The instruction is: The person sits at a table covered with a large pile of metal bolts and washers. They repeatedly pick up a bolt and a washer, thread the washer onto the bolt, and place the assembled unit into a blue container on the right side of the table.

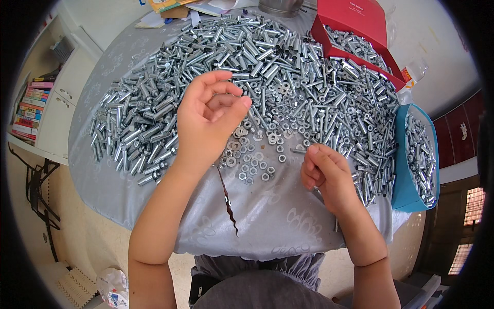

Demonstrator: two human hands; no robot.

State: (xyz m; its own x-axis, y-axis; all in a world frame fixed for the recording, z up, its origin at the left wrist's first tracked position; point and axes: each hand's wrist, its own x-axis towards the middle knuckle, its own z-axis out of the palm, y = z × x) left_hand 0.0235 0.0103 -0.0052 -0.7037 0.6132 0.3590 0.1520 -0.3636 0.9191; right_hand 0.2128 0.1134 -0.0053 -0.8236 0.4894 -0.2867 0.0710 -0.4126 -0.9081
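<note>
My left hand (211, 110) hovers above the pile, its fingers curled loosely and spread apart with nothing visible in them. Beneath it lie loose washers (234, 147) and several hex nuts (253, 171). To the right, my right hand (327, 172) is closed in a fist near the pile's front edge. A metal bolt (318, 194) pokes out below its curled fingers; most of it is hidden. Another thin metal shank (298, 151) shows at the thumb tip, and I cannot tell whether it is gripped. Silver bolts and sleeves (257, 49) heap across the table.
A grey patterned tablecloth (267, 221) covers the round table, with a dark jagged tear (227, 198) near me. At the right stand a red box (355, 20) and a teal fabric bin (409, 180), both holding bolts. A metal pot (280, 7) is at the back.
</note>
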